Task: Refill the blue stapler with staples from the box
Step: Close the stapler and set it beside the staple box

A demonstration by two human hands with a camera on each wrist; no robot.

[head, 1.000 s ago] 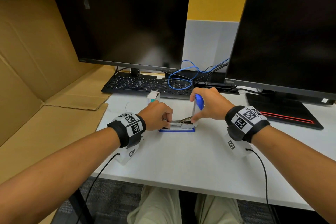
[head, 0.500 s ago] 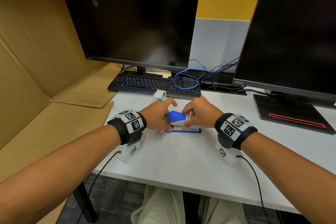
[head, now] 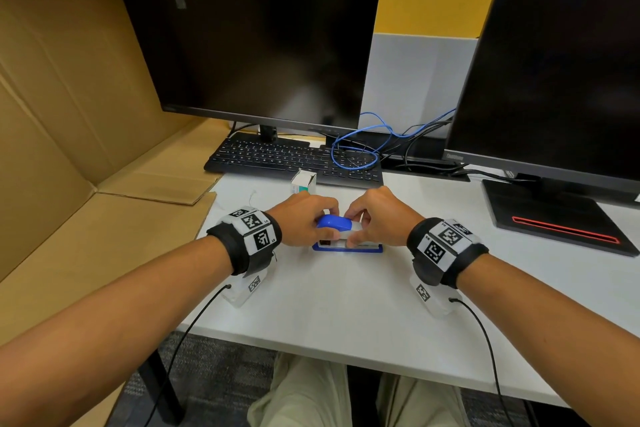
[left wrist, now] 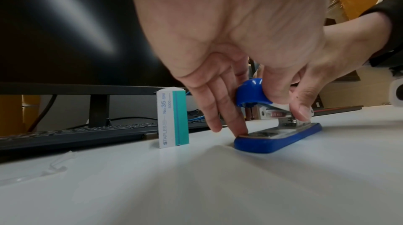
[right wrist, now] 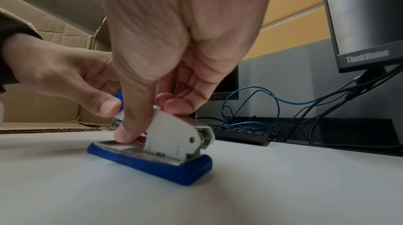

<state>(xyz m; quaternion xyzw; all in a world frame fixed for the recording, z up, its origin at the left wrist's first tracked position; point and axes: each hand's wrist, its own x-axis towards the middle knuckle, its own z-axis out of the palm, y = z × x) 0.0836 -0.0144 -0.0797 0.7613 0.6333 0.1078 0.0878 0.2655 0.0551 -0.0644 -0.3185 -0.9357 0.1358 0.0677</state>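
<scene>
The blue stapler lies on the white desk with its top folded down over the white body. My left hand holds its front end: the thumb presses the blue cap and the fingertips touch the blue base. My right hand pinches the white body at the hinge end, thumb low on the near side and fingers on top. The white and teal staple box stands upright just behind, its flap open.
A black keyboard and a looped blue cable lie behind the box, under two dark monitors. Cardboard sheets cover the left. A black pad with a red line sits right. A small plastic scrap lies left.
The stapler's blue top, held upright by my right hand a second ago, has swung down onto the body. Both hands have closed in on the stapler.
</scene>
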